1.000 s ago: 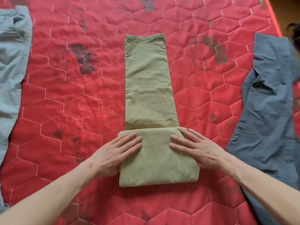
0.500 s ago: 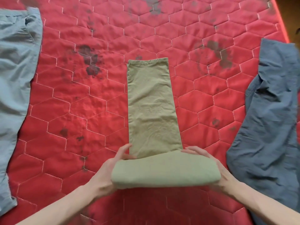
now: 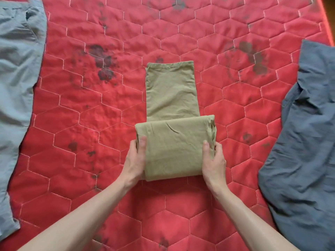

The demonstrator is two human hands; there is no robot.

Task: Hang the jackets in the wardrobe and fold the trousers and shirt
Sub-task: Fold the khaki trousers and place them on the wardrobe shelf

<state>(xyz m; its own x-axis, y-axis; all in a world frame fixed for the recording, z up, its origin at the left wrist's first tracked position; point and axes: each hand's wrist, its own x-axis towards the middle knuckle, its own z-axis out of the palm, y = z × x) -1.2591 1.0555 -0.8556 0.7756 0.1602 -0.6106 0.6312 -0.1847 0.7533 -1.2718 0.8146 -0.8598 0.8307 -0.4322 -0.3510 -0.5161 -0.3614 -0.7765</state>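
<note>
Olive-green trousers (image 3: 172, 109) lie in the middle of the red quilted mattress (image 3: 90, 115), partly folded into a thick block near me with a short length of leg stretching away. My left hand (image 3: 135, 160) grips the folded block's left edge, thumb on top. My right hand (image 3: 213, 160) grips its right edge the same way, thumb on top and fingers hidden beneath. Light grey-blue trousers (image 3: 16, 78) lie unfolded along the left side. A dark blue-grey garment (image 3: 304, 142) lies crumpled at the right.
The mattress has dark stains at the upper left of the middle (image 3: 103, 64) and at the upper right (image 3: 253, 57). Its right edge (image 3: 326, 19) shows in the top right corner, with dark floor beyond.
My hands went from pressing flat on the fold to gripping its sides. They turned the folded block over once more, away from me, so the free leg length is shorter.
</note>
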